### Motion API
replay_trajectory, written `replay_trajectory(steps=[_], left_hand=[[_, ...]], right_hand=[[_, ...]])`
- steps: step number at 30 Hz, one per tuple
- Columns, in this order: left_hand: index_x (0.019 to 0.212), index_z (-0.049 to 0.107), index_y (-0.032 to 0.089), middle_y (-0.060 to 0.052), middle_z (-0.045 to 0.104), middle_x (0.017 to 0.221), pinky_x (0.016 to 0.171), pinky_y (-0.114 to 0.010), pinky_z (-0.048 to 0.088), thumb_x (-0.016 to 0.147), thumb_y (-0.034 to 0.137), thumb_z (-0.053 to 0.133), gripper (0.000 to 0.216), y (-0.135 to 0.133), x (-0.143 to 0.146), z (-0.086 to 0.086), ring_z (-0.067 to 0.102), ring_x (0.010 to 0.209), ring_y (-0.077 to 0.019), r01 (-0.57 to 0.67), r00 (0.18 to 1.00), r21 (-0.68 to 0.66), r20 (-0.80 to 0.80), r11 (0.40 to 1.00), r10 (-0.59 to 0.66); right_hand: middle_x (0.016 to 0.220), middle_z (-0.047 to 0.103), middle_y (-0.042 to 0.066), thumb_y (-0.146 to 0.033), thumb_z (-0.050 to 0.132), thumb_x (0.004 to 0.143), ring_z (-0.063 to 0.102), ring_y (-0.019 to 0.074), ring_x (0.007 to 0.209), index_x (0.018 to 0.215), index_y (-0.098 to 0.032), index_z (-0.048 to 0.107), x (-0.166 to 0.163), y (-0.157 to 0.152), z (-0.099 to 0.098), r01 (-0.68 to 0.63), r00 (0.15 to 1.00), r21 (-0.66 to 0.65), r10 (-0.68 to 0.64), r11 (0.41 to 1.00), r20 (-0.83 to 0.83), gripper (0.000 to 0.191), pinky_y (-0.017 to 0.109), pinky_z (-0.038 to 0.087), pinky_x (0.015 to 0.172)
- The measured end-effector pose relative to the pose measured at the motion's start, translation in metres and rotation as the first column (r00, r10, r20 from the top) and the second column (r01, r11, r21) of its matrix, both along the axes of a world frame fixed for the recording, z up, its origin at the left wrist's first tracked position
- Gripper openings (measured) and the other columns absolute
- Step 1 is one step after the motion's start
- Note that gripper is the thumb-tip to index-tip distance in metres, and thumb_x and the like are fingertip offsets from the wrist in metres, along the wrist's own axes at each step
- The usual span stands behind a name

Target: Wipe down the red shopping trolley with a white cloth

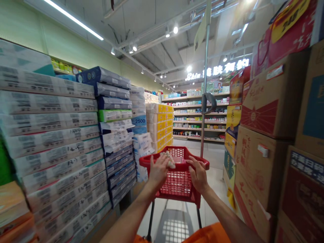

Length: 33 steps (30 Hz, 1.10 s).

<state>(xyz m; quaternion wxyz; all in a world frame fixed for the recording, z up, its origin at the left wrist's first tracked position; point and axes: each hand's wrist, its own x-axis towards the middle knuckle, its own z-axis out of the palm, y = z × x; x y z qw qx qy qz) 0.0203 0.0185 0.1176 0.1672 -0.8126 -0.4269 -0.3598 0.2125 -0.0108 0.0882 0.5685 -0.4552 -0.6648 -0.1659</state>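
In front of me stands a red shopping cart [176,184] with a perforated plastic basket and dark legs. My left hand [158,168] lies at the left of its handle, fingers closed over a small crumpled whitish thing [169,159] with a speckled look. Whether that is cloth or paper I cannot make out. On the right of the handle [204,164], my right hand [198,172] curls loosely over the bar, thumb on the near side. Something pale pink [179,160] shows inside the basket, partly hidden by the handle.
Stacked tissue packs [55,135] line the left, with yellow-and-white packs [159,123] beyond. Cardboard cartons [263,162] rise close on the right. A metal pole [203,135] stands just past the cart. Shelves of small goods [199,116] cross the back. Pale floor [215,184] runs between.
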Motion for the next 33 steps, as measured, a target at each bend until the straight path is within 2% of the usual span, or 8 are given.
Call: replay_trajectory(steps=[5,8,11,13,20,23,28,33], left_hand=[[0.117,0.047,0.028,-0.004,0.051,0.125,0.105,-0.055,0.008,0.083,0.020,0.040,0.036,-0.011,0.037,0.000,0.042,0.118,-0.0202,0.156,0.985,0.035,-0.078,0.987,-0.153],[0.113,0.052,0.026,-0.005,0.053,0.122,0.105,-0.053,0.009,0.083,0.019,0.040,0.033,0.003,0.005,-0.001,0.046,0.114,-0.0197,0.076,0.997,0.017,-0.015,0.997,-0.076],[0.109,0.055,0.024,-0.006,0.055,0.120,0.103,-0.056,0.014,0.083,0.019,0.038,0.031,0.016,-0.036,-0.001,0.048,0.112,-0.0211,-0.116,0.985,-0.051,0.126,0.992,0.122],[0.107,0.055,0.024,-0.006,0.055,0.119,0.101,-0.059,0.016,0.083,0.019,0.037,0.031,0.016,-0.043,-0.001,0.048,0.112,-0.0221,-0.171,0.971,-0.077,0.155,0.982,0.181],[0.118,0.047,0.026,-0.005,0.051,0.124,0.104,-0.056,0.008,0.083,0.022,0.040,0.035,-0.013,0.040,0.002,0.041,0.118,-0.0210,0.157,0.985,0.046,-0.085,0.987,-0.153],[0.117,0.048,0.026,-0.006,0.051,0.124,0.105,-0.055,0.006,0.083,0.022,0.039,0.035,-0.009,0.031,0.001,0.042,0.117,-0.0208,0.176,0.981,0.046,-0.085,0.983,-0.171],[0.113,0.051,0.025,-0.005,0.052,0.124,0.104,-0.054,0.010,0.081,0.016,0.037,0.036,0.007,-0.025,-0.002,0.044,0.115,-0.0203,-0.053,0.998,-0.004,0.026,0.999,0.053],[0.116,0.049,0.024,-0.005,0.049,0.126,0.104,-0.055,0.009,0.082,0.019,0.038,0.036,-0.006,0.011,0.000,0.041,0.119,-0.0205,0.071,0.996,0.002,-0.047,0.997,-0.071]], right_hand=[[0.098,0.065,0.005,-0.024,0.036,0.080,0.057,0.0203,0.091,0.115,-0.020,0.047,0.003,-0.001,0.000,-0.017,1.000,-0.008,0.017,1.000,0.016,0.037,0.040,0.034,0.085],[0.103,0.063,0.005,-0.023,0.036,0.080,0.057,0.0200,0.093,0.110,-0.019,0.050,0.005,-0.002,0.000,-0.014,1.000,-0.005,0.014,1.000,0.013,0.034,0.040,0.033,0.086],[0.109,0.060,0.006,-0.022,0.036,0.080,0.056,0.0196,0.094,0.103,-0.020,0.053,0.005,-0.002,0.000,-0.010,1.000,0.002,0.010,1.000,-0.004,0.029,0.040,0.032,0.087],[0.107,0.061,0.005,-0.022,0.036,0.080,0.056,0.0195,0.093,0.104,-0.020,0.053,0.003,-0.002,0.000,-0.016,1.000,0.005,0.016,1.000,-0.012,0.030,0.040,0.031,0.088],[0.097,0.065,0.003,-0.023,0.035,0.080,0.058,0.0195,0.088,0.115,-0.020,0.047,0.002,-0.001,-0.001,0.004,1.000,0.010,-0.004,1.000,0.004,0.038,0.039,0.035,0.085],[0.097,0.065,0.004,-0.023,0.035,0.080,0.058,0.0194,0.088,0.115,-0.020,0.047,0.004,-0.001,-0.001,0.006,1.000,0.017,-0.006,1.000,0.011,0.037,0.039,0.035,0.085],[0.105,0.062,0.004,-0.021,0.035,0.080,0.057,0.0192,0.093,0.110,-0.021,0.049,0.003,-0.001,-0.002,-0.016,1.000,0.007,0.016,1.000,0.003,0.033,0.040,0.031,0.088],[0.103,0.063,0.004,-0.021,0.035,0.081,0.057,0.0192,0.092,0.114,-0.021,0.046,0.001,0.001,-0.003,-0.031,1.000,-0.004,0.031,1.000,0.002,0.035,0.040,0.031,0.088]])
